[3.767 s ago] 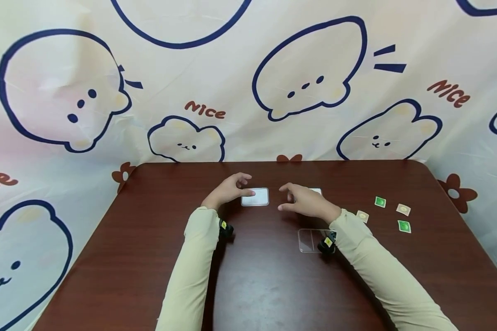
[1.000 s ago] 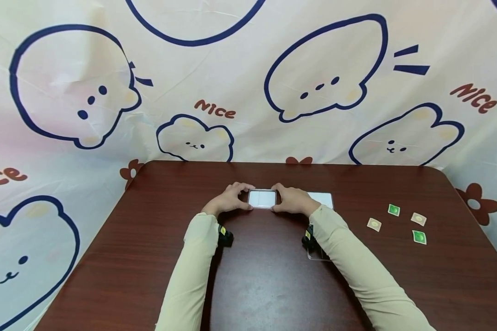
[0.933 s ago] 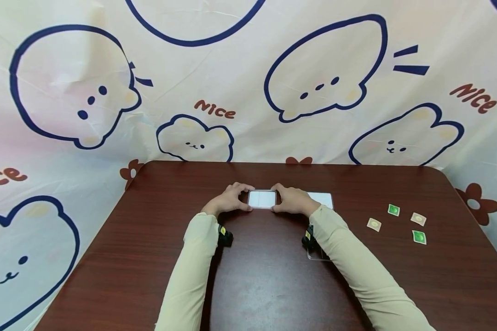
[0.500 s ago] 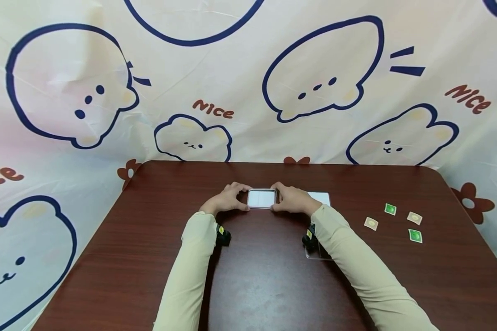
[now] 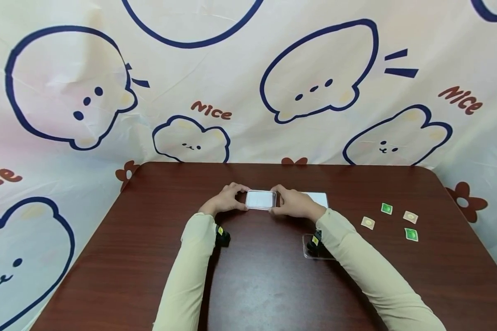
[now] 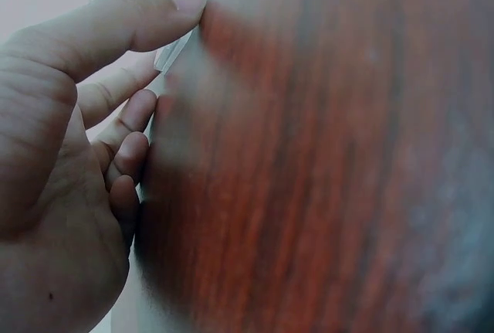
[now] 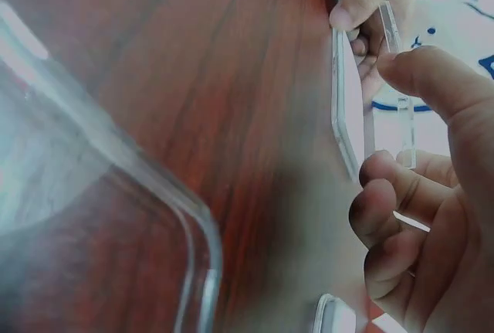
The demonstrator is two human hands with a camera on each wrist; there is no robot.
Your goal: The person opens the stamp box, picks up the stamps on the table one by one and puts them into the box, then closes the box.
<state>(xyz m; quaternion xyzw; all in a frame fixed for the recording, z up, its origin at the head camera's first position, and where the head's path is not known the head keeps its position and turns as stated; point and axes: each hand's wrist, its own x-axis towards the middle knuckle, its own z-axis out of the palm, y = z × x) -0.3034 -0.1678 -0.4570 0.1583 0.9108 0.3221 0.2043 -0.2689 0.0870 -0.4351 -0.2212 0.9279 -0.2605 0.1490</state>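
Observation:
My left hand (image 5: pixel 224 201) holds the left end of a flat white rectangular piece (image 5: pixel 258 200) between thumb and fingers. In the left wrist view its thumb (image 6: pixel 181 12) presses the piece's thin edge. A clear plastic cover (image 7: pixel 407 136) overlaps the white piece in the head view. My right hand (image 5: pixel 295 203) pinches this cover at its right end. From the right wrist view, the cover stands a little above the white piece, with a gap between them. The right hand's lower fingers (image 7: pixel 374 209) are curled beneath the thumb.
Behind the right hand lies a second white rectangle (image 5: pixel 320 198), partly hidden. Another clear plastic case (image 5: pixel 308 250) lies under the right wrist. Two green and two beige small squares, one green (image 5: pixel 411 235), lie on the dark wooden table (image 5: pixel 128 257) at the right. A printed cloth hangs behind.
Since the earliest frame, both hands have closed in on the white piece's two ends. In the last half second the right forearm shifted slightly right, and the clear cover's right end shows more.

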